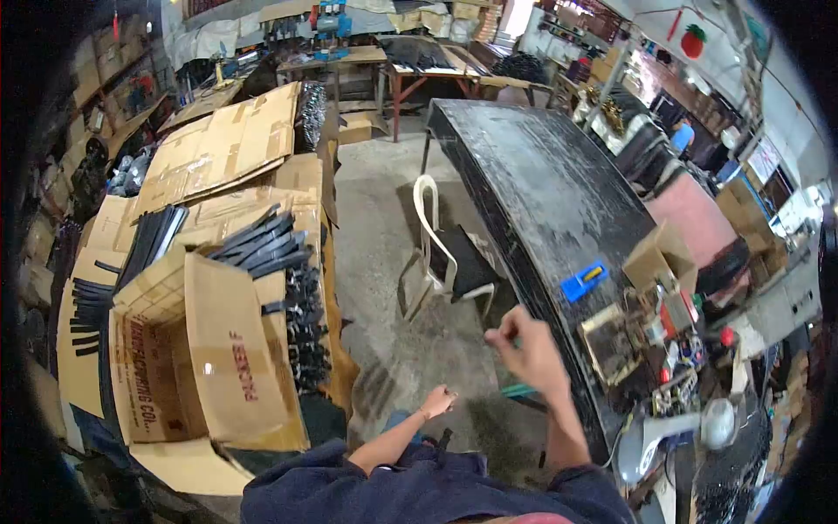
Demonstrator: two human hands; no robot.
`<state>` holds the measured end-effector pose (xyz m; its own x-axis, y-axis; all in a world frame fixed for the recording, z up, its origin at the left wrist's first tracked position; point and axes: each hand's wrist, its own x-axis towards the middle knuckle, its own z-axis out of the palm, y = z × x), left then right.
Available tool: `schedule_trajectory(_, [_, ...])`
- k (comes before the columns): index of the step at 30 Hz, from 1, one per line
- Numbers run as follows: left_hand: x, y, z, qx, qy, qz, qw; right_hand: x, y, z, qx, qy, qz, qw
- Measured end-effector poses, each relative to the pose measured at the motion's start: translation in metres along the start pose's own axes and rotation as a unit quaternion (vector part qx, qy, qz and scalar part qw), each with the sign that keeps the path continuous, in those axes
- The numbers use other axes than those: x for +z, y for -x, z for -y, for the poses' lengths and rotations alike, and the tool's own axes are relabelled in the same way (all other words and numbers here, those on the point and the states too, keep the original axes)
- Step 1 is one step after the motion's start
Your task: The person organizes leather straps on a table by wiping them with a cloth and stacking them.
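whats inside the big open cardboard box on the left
The open cardboard box shows only bare brown inner walls with printed lettering; nothing visible inside. Its bottom is hidden by the front flap. Black strips lie on top of the cardboard behind it, not in it.

Head camera, high, facing down-forward, wide fisheye.

Right hand raised at the long black worktable's near edge, fingers pinched on a small item, unidentifiable. Left hand closed, low, at its 8 o'clock. Open cardboard box at 9 o'clock; white chair at 11.
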<state>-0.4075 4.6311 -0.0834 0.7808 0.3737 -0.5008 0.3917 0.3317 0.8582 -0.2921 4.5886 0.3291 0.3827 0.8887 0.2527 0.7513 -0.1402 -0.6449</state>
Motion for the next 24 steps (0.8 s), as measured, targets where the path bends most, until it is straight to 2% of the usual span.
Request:
schedule_trajectory(1, [-0.016,-0.014,-0.011,-0.002,-0.001,-0.007,1.0,-0.023,-0.036,0.025,0.0,-0.012,-0.008,1.0])
schedule_trajectory(3, [-0.048,-0.039,-0.029,-0.038,-0.04,-0.053,0.997,-0.052,-0.097,0.05,-0.228,-0.024,-0.107,0.967])
schedule_trajectory(5, [-0.09,-0.08,-0.015,-0.13,-0.096,-0.021,0.987,-0.073,-0.148,0.074,-0.378,-0.048,-0.15,0.913])
schedule_trajectory(6, [-0.12,-0.115,-0.013,-0.134,-0.102,-0.013,0.986,-0.072,-0.172,0.083,-0.41,-0.082,-0.206,0.885])
schedule_trajectory(7, [-0.154,-0.159,-0.006,-0.068,-0.275,0.091,0.955,-0.084,-0.191,0.088,-0.453,-0.036,-0.179,0.873])
schedule_trajectory(8, [-0.187,-0.206,-0.005,0.005,-0.434,0.193,0.88,-0.086,-0.213,0.085,-0.467,-0.011,-0.167,0.868])
schedule_trajectory(9, [-0.207,-0.232,0.0,0.072,-0.567,0.291,0.767,-0.088,-0.235,0.082,-0.481,0.013,-0.156,0.863])
schedule_trajectory(10, [-0.229,-0.251,-0.008,-0.008,-0.449,0.165,0.878,-0.083,-0.262,0.078,-0.55,0.042,-0.185,0.814])
schedule_trajectory(11, [-0.261,-0.291,-0.045,-0.075,-0.315,0.018,0.946,-0.081,-0.286,0.073,-0.519,0.038,-0.196,0.831])
schedule_trajectory(12, [-0.283,-0.297,-0.117,-0.052,-0.367,0.011,0.929,-0.079,-0.31,0.068,-0.488,0.034,-0.206,0.848])
schedule_trajectory(13, [-0.31,-0.318,-0.157,-0.105,-0.338,-0.002,0.935,-0.075,-0.34,0.056,-0.486,0.024,-0.197,0.851])
schedule_trajectory(14, [-0.332,-0.328,-0.194,-0.066,-0.298,-0.049,0.951,-0.066,-0.373,0.033,-0.49,0.014,-0.185,0.852])
schedule_trajectory(16, [-0.381,-0.357,-0.234,0.012,-0.133,-0.135,0.982,-0.047,-0.436,-0.02,-0.465,-0.003,-0.152,0.872])
schedule_trajectory(17, [-0.394,-0.358,-0.275,-0.004,-0.117,-0.157,0.981,-0.022,-0.464,-0.046,-0.41,-0.052,-0.176,0.893])
schedule_trajectory(19, [-0.422,-0.364,-0.329,0.028,-0.111,-0.172,0.978,0.019,-0.51,-0.104,-0.318,-0.071,-0.14,0.935])
schedule_trajectory(21, [-0.448,-0.379,-0.351,0.023,-0.094,-0.16,0.982,0.07,-0.544,-0.155,-0.148,-0.081,-0.067,0.983])
schedule_trajectory(23, [-0.469,-0.401,-0.366,0.019,-0.077,-0.145,0.986,0.105,-0.583,-0.193,-0.102,-0.102,-0.014,0.989])
schedule_trajectory(24, [-0.476,-0.416,-0.375,0.01,-0.127,-0.118,0.985,0.12,-0.603,-0.212,-0.097,-0.098,0.001,0.99])
